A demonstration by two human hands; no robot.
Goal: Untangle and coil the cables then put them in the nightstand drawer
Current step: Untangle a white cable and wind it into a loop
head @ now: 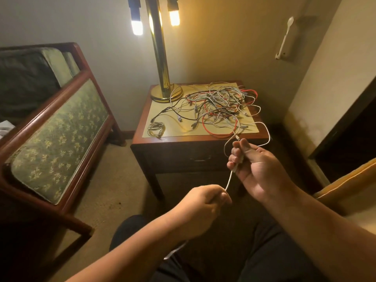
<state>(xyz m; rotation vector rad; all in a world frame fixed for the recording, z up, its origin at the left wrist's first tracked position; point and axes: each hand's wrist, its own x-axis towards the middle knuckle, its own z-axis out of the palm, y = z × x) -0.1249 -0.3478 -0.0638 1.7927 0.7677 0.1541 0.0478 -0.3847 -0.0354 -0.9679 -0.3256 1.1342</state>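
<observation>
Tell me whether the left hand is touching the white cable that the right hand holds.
Touching. In the head view the white cable runs down from the right hand straight into the curled fingers of the left hand, with no gap.

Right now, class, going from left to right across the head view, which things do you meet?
In order: green sofa → small coiled cable → pile of tangled cables → yellow cushion. The lamp is left out, since it overlaps the coiled cable.
</observation>
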